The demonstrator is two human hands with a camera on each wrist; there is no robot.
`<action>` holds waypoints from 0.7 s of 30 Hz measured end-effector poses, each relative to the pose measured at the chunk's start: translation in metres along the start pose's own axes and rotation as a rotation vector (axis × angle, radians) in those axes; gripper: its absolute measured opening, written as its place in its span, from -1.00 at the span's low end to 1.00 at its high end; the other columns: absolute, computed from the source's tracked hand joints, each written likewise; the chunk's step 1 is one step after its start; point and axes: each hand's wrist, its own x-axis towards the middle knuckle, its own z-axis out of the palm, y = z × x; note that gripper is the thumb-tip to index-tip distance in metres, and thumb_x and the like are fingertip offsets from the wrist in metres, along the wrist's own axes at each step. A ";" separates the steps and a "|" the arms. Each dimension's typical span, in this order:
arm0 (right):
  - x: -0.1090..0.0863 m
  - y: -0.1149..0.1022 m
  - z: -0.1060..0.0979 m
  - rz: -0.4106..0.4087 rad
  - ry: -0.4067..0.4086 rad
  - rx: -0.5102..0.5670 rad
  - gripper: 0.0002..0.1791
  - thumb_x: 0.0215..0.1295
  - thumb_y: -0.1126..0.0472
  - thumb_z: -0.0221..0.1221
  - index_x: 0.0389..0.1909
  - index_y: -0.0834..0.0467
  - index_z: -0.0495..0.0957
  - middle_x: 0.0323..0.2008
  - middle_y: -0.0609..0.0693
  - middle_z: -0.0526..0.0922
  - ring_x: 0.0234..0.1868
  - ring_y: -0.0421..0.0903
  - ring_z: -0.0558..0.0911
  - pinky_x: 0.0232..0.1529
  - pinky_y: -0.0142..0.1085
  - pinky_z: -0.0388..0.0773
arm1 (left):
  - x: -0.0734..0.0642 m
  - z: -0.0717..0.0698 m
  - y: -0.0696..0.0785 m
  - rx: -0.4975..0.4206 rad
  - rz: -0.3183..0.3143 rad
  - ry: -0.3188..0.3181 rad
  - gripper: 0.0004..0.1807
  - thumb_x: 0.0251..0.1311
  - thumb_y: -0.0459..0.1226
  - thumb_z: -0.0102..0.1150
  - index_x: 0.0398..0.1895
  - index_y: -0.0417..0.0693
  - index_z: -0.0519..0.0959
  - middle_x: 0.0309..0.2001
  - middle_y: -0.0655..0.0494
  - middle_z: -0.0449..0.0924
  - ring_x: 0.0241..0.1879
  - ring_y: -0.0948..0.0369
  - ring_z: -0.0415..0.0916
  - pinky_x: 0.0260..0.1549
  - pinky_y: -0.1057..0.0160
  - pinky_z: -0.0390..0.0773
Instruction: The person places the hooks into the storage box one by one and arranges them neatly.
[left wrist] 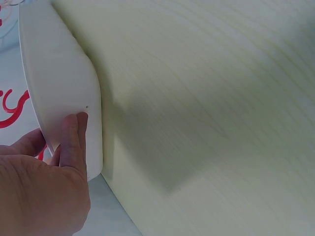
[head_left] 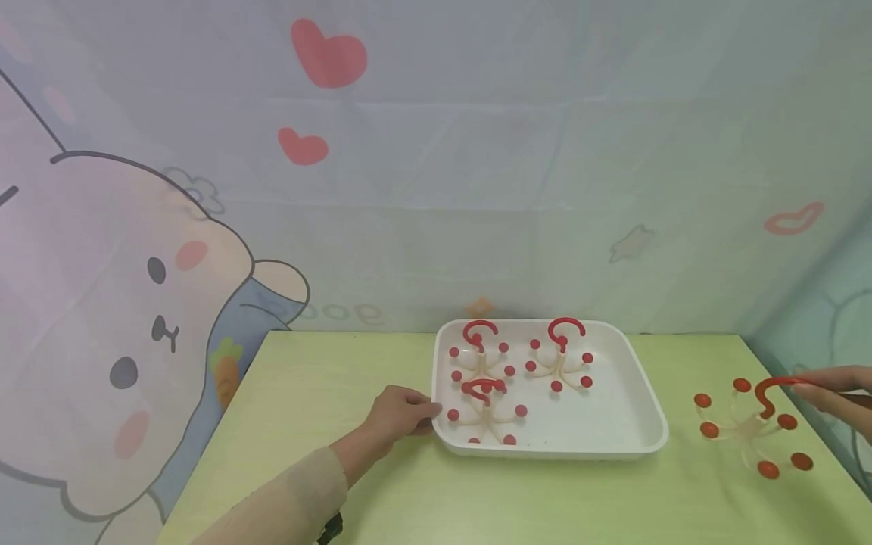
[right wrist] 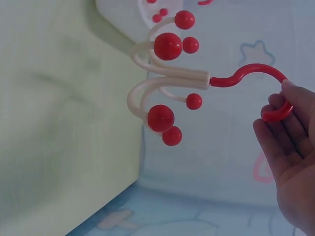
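A white tray point(head_left: 599, 424) lies on the table with three multi-arm hanging hooks in it, each with cream arms, red ball tips and a red top hook. Two of these stand at the left, one back hook point(head_left: 481, 363) and one front hook point(head_left: 487, 415); another hook point(head_left: 562, 367) is near the middle. My left hand point(head_left: 402, 412) grips the tray's left wall, thumb over the rim and fingers against the outside point(left wrist: 74, 142). To the tray's right, my right hand point(head_left: 834, 390) pinches the curved red end of a fourth such hook point(right wrist: 192, 78), raised above the table with its arms downward.
The light green table point(head_left: 300, 454) ends at a printed cloth backdrop point(head_left: 436, 227) behind. At the right, more cloth point(head_left: 831, 325) hangs past the table edge. A dark band point(head_left: 330, 528) shows below the left sleeve point(head_left: 293, 492).
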 end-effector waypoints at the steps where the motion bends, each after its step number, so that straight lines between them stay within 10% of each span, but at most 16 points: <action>1: 0.002 -0.004 0.000 -0.005 -0.009 0.005 -0.67 0.54 0.05 0.31 0.01 0.28 0.67 -0.37 -0.68 0.50 -0.40 -0.67 0.53 -0.45 -0.67 0.46 | 0.000 0.000 0.000 0.003 -0.001 0.001 -0.77 0.35 -0.30 0.43 -0.09 -0.33 0.77 -0.22 -0.04 0.77 -0.30 0.16 0.74 -0.17 0.18 0.82; 7: 0.010 -0.031 0.005 -0.130 -0.030 0.131 -0.96 0.49 0.30 0.33 -0.16 0.14 0.75 -0.34 -0.64 0.59 -0.40 -0.61 0.63 -0.39 -0.71 0.50 | 0.000 -0.001 -0.001 0.002 -0.005 0.000 -0.75 0.35 -0.29 0.44 -0.08 -0.34 0.77 -0.20 -0.06 0.79 -0.28 0.15 0.77 -0.17 0.17 0.82; 21: 0.016 -0.092 0.020 -0.260 -0.194 0.149 -0.84 0.38 0.23 0.45 -0.06 0.07 0.82 -0.25 -0.44 0.78 -0.30 -0.48 0.75 -0.26 -0.69 0.53 | 0.001 0.000 -0.001 -0.004 -0.006 0.008 -0.76 0.34 -0.29 0.45 -0.08 -0.33 0.77 -0.22 -0.04 0.77 -0.31 0.18 0.74 -0.20 0.21 0.82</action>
